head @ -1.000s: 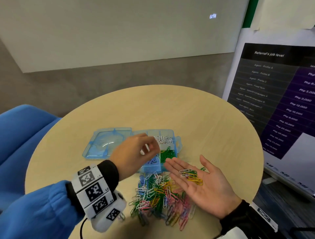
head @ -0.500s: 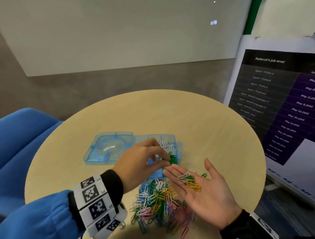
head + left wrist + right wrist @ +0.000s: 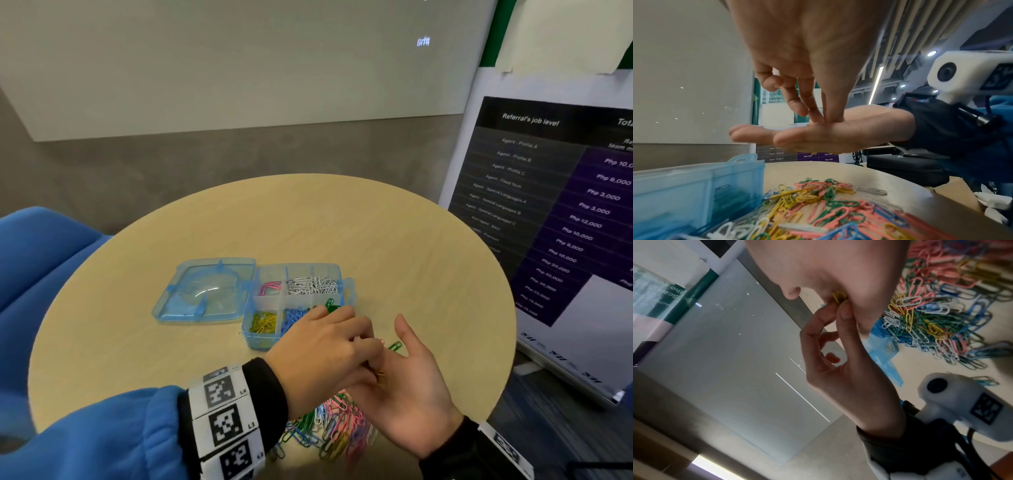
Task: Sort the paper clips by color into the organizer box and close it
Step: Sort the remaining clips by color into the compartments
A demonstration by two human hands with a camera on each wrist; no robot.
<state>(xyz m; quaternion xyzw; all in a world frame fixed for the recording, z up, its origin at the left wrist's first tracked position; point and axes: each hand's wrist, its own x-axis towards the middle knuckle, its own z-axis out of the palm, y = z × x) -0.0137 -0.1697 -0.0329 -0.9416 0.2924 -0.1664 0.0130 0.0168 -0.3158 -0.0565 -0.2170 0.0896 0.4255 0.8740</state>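
Observation:
The blue organizer box lies open on the round table, its lid flat to the left. Its compartments hold pink, white, yellow, blue and green clips. My right hand is held palm up beside the box with yellow clips lying on it. My left hand reaches over that palm, and its thumb and finger pinch the yellow clips. A mixed pile of clips lies under both hands.
One green clip lies on the table near my right fingers. A blue chair stands at the left. A standing poster board is close to the table's right edge. The far half of the table is bare wood.
My left hand has come back from over the box's compartments to my right palm and now pinches the yellow clips there. The right hand stays palm up.

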